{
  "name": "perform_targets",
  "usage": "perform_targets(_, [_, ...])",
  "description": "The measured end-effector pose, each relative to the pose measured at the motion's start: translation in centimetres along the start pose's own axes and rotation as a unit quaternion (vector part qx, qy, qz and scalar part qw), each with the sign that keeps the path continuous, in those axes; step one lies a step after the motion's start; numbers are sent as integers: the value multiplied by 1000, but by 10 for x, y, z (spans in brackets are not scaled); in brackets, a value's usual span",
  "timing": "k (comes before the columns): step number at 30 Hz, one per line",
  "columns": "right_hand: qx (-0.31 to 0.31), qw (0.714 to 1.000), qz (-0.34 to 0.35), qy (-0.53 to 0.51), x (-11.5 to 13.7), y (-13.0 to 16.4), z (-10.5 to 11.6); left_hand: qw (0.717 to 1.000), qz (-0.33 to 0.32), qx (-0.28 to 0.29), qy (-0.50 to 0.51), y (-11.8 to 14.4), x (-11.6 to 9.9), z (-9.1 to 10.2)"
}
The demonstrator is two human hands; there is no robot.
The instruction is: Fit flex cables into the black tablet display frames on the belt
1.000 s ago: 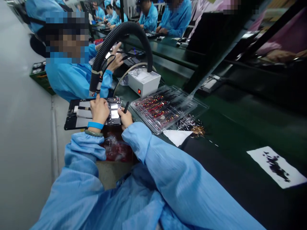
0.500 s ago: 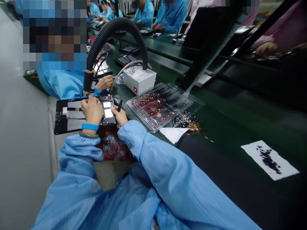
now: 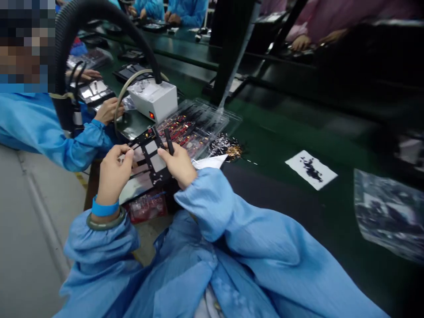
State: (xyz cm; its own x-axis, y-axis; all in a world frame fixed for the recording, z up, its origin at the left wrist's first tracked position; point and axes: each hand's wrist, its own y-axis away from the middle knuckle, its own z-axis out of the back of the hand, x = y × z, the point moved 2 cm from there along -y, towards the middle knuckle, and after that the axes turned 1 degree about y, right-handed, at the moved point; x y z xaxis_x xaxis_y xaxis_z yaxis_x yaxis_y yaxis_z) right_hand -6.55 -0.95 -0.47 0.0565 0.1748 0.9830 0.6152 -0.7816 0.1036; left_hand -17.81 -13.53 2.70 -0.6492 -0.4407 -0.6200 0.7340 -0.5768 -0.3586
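An opened tablet [image 3: 157, 162], dark-framed with pale rectangular patches inside, is tilted in front of me over the bench's near edge. My right hand [image 3: 180, 165] grips its right edge, and a black pen-like tool [image 3: 168, 141] sticks up from between the same fingers. Over the left part of the tablet, my left hand [image 3: 114, 172] has thumb and fingertips pinched together. Whatever lies in that pinch is too small to make out. A blue band [image 3: 105, 207] and a greenish bangle circle my left wrist.
Behind the tablet stand a white box [image 3: 155, 100] with a lit red switch, a black corrugated hose [image 3: 109, 13] and clear trays [image 3: 185, 130] of red parts. Small silver and gold pieces [image 3: 233, 151], white paper [image 3: 311, 170] and a plastic bag [image 3: 391, 216] lie rightward. A co-worker's hand [image 3: 109, 110] is at left.
My view has turned rightward. The tablet has come closer and tilted, and my left hand has gone from lying across it to a pinch above it. My right hand keeps its grip.
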Motion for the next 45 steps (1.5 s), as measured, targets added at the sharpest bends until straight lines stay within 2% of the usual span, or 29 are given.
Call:
perform_targets(2, [-35,997,45,54,15,24,42,996,-3,30,85,9,-19,-5])
perform_targets(4, [-59,994,69,64,25,52,82,989,-21,53,137,17,-38,-12])
perform_targets(8, [-142,989,37,28,34,100,143,977,-89,92,169,30,-73,-33])
perform_targets(16, [-271,961,-48,-42,45,150,205,938,-210,197,194,45,-129,-78])
perform_targets(22, [-364,925,-105,-33,31,176,255,899,-264,272,220,61,-157,-117])
perform_targets(24, [-382,916,-123,13,23,184,274,886,-283,290,224,66,-163,-129])
perform_targets(26, [-403,899,-133,113,18,191,294,876,-300,304,224,70,-169,-137])
perform_targets(28, [-441,854,-109,251,19,196,309,867,-306,321,227,73,-174,-144])
perform_targets(30, [-477,801,-30,361,26,196,314,859,-304,340,232,75,-178,-150])
perform_targets(31, [-483,787,21,384,31,195,312,856,-303,347,235,75,-180,-152])
perform_targets(32, [-481,788,71,378,35,193,307,853,-303,352,238,76,-182,-153])
perform_targets(33, [-471,805,112,343,38,190,300,850,-305,356,241,77,-183,-154])
perform_targets(34, [-452,834,136,285,41,186,292,847,-308,359,243,77,-185,-155])
perform_targets(36, [-393,896,144,147,43,176,272,840,-317,363,247,79,-188,-156])
perform_targets(38, [-332,932,135,54,43,167,254,830,-333,371,249,80,-190,-156])
perform_targets(41, [-290,945,146,25,43,155,241,809,-353,396,253,81,-191,-156])
perform_targets(45, [-264,955,135,0,39,142,241,785,-356,433,264,81,-189,-159])
